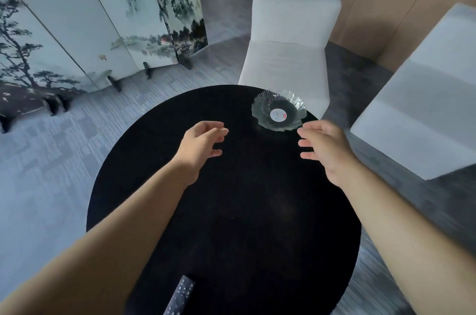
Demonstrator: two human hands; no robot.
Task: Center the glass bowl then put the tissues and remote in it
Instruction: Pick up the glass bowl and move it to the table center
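Head view. Round black table, glossy, seen from above. The bowl sits at the far right edge of it, close to the rim, well off centre. Clear ribbed glass with a scalloped lip and a white sticker on its base. Upright and empty.

Both arms are stretched forward over the table. The right hand is just beside the bowl's near edge, fingers spread and loosely curled, holding nothing; its top fingertip looks almost at the glass, though I cannot tell if it touches. The left hand hangs over the middle of the table, well apart from the bowl, also open and empty, fingers half curled.

The remote lies at the near edge, dark with pale buttons, partly cut off by the frame. No tissues visible anywhere on the table.

Beyond: a white chair behind the bowl, a painted screen to the left.

Judgement: this is the first step, the centring, not yet begun. Next move calls for both hands to close on opposite sides of the rim, then lift or slide the bowl toward the middle. The glass is thin-lipped and near the table's edge, so the grip wants to be sure before any pull. The tissues must be found afterwards.
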